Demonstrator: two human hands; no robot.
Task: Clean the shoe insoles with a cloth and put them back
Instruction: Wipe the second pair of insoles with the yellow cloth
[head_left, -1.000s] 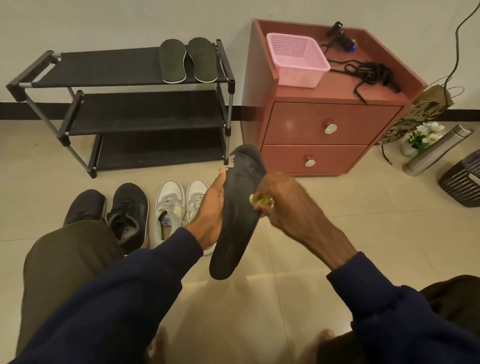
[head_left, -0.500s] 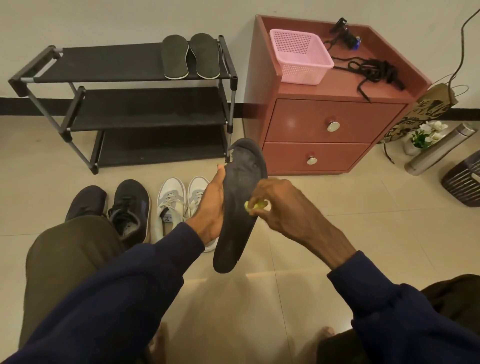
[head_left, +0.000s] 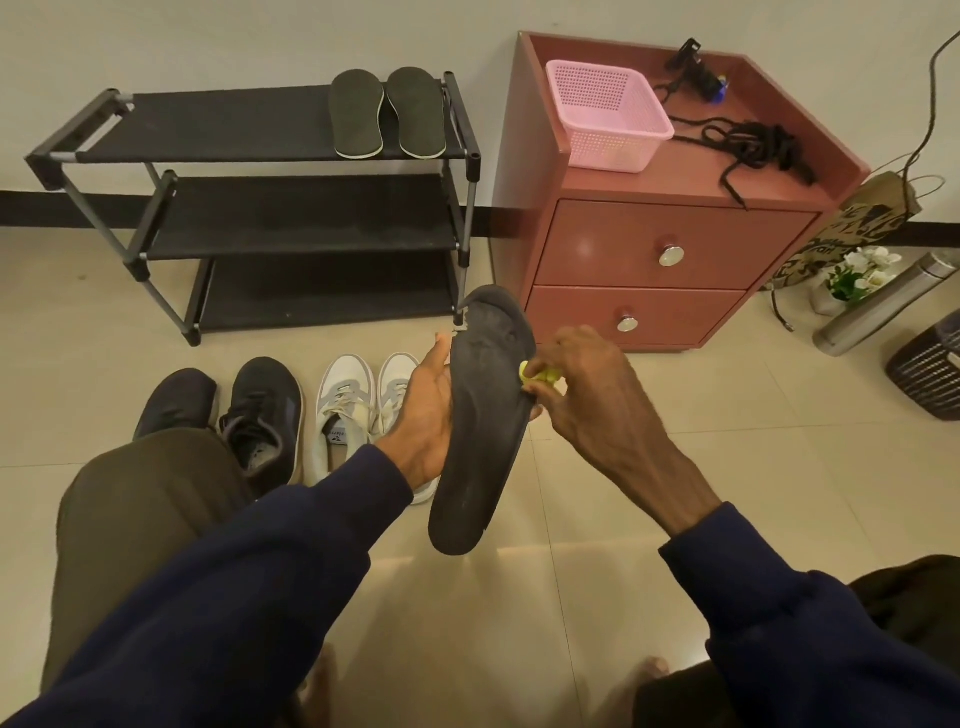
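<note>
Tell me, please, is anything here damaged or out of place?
The insole in the left hand looks ragged at its toe edge, with pale chipped spots. The metal bottle on the floor at the right is slanted, not upright.

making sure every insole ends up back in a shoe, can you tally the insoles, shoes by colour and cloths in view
insoles: 3
black sneakers: 2
white sneakers: 2
yellow-green cloth: 1
total: 8
</note>
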